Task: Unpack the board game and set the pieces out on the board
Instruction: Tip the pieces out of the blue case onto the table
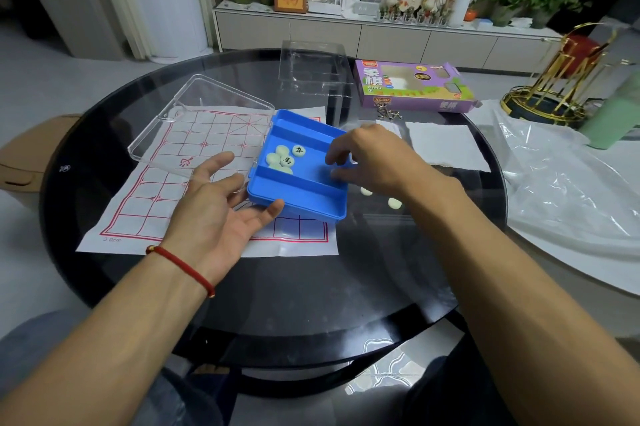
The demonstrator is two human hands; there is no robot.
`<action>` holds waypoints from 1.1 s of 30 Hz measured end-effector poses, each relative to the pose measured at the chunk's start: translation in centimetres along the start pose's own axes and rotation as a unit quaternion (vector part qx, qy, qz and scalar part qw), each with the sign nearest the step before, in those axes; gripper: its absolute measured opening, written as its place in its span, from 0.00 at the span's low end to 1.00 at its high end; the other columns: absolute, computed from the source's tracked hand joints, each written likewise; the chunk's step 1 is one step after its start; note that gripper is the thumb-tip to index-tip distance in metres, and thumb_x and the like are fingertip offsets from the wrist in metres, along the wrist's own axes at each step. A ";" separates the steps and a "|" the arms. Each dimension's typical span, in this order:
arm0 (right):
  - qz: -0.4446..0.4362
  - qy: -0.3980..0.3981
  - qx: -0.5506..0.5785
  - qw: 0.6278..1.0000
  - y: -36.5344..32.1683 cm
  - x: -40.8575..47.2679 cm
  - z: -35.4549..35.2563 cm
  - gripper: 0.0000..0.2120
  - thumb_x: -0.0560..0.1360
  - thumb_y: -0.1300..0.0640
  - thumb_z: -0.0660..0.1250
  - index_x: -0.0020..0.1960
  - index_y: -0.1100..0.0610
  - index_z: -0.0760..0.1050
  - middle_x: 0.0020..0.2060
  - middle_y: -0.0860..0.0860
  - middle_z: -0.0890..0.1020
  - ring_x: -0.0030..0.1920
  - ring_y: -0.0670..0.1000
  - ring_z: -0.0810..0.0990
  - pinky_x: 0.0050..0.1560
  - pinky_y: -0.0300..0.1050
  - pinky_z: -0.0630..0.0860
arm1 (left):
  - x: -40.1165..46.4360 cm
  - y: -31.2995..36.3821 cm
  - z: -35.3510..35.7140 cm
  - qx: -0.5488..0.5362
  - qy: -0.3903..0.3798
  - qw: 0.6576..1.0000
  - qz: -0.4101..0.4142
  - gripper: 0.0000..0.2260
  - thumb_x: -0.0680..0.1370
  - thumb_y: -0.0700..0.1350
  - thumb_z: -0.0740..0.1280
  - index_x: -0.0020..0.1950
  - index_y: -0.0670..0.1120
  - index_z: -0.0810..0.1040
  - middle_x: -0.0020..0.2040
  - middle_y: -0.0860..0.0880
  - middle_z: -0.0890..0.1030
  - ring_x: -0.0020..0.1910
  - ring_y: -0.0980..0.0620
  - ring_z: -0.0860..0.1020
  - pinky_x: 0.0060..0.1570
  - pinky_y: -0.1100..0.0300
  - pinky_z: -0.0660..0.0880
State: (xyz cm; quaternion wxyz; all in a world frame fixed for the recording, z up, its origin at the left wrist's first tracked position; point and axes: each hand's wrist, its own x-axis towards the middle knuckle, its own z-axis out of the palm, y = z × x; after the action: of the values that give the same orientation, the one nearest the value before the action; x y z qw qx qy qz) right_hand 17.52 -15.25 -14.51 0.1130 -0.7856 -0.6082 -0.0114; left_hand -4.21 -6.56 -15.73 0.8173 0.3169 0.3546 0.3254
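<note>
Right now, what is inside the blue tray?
In the blue tray, a few pale green pieces sit in the middle compartment. The right hand covers its right end, so anything there is hidden.

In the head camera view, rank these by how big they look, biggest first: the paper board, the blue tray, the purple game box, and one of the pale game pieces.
1. paper board
2. and 3. blue tray and purple game box: look alike, and the box lies farther off, so unranked
4. pale game piece
</note>
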 end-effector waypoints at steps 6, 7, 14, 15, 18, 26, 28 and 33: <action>0.020 -0.008 -0.010 1.000 -0.6 0.2 0.2 0.07 0.72 0.58 0.73 0.49 0.50 0.84 0.45 0.48 0.86 0.46 0.53 0.82 0.47 0.53 0.82 | -0.1 -0.2 0.0 0.015 -0.011 1.000 0.002 0.18 0.83 0.34 0.56 0.66 0.53 0.74 0.59 0.41 0.79 0.46 0.43 0.86 0.37 0.50 0.81; 0.021 0.003 -0.004 1.000 -0.7 0.3 0.3 0.07 0.72 0.58 0.72 0.49 0.51 0.84 0.44 0.48 0.85 0.45 0.53 0.82 0.47 0.52 0.82 | -0.1 -0.2 0.0 0.016 -0.012 1.000 0.002 0.18 0.83 0.34 0.56 0.66 0.53 0.74 0.59 0.40 0.79 0.46 0.42 0.86 0.37 0.50 0.81; 0.020 0.085 0.112 0.990 -2.3 1.0 0.3 0.14 0.73 0.61 0.72 0.58 0.57 0.84 0.44 0.51 0.85 0.43 0.51 0.82 0.48 0.44 0.79 | -0.2 -0.5 0.1 0.022 -0.026 0.999 -0.012 0.18 0.83 0.34 0.56 0.66 0.52 0.74 0.60 0.38 0.79 0.48 0.41 0.86 0.38 0.49 0.82; 0.021 0.078 0.100 0.992 -2.4 1.2 0.6 0.15 0.74 0.61 0.71 0.60 0.57 0.83 0.45 0.52 0.85 0.45 0.52 0.82 0.50 0.47 0.80 | -0.2 -0.5 0.1 0.023 -0.029 0.999 -0.013 0.18 0.83 0.34 0.56 0.66 0.52 0.73 0.60 0.38 0.79 0.47 0.42 0.86 0.39 0.49 0.82; 0.017 0.051 0.036 0.998 -2.5 1.6 1.3 0.18 0.75 0.61 0.69 0.64 0.56 0.81 0.51 0.55 0.83 0.51 0.56 0.80 0.49 0.47 0.75 | -0.1 -0.5 0.0 0.026 -0.034 0.999 -0.015 0.18 0.83 0.34 0.57 0.66 0.52 0.73 0.59 0.38 0.79 0.46 0.41 0.86 0.40 0.47 0.83; 0.002 0.011 -0.036 0.999 -2.8 1.8 1.8 0.08 0.79 0.57 0.68 0.53 0.59 0.83 0.46 0.56 0.83 0.50 0.59 0.79 0.45 0.50 0.74 | 0.0 -0.7 -0.2 0.042 -0.042 0.998 -0.021 0.18 0.82 0.34 0.57 0.67 0.51 0.73 0.58 0.37 0.79 0.45 0.39 0.85 0.39 0.48 0.82; 0.001 0.008 -0.013 1.000 -2.5 1.5 1.5 0.09 0.79 0.56 0.69 0.55 0.59 0.83 0.48 0.55 0.83 0.50 0.57 0.79 0.48 0.51 0.76 | 0.0 -0.7 -0.3 0.043 -0.040 0.998 -0.023 0.17 0.82 0.34 0.57 0.66 0.51 0.73 0.57 0.38 0.79 0.45 0.39 0.86 0.39 0.48 0.82; 0.052 0.066 0.095 0.992 -1.4 0.8 0.7 0.07 0.76 0.57 0.72 0.53 0.58 0.84 0.42 0.52 0.86 0.43 0.51 0.83 0.47 0.47 0.81 | 0.1 -0.8 -0.3 0.056 -0.044 0.997 -0.014 0.17 0.83 0.34 0.58 0.66 0.52 0.73 0.55 0.40 0.79 0.46 0.40 0.86 0.42 0.46 0.83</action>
State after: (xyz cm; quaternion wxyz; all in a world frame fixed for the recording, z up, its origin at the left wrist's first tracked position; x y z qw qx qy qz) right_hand 16.33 -14.03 -14.86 0.2271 -0.7992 -0.5565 0.0004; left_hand -4.13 -6.88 -16.51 0.8174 0.3713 0.3409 0.2789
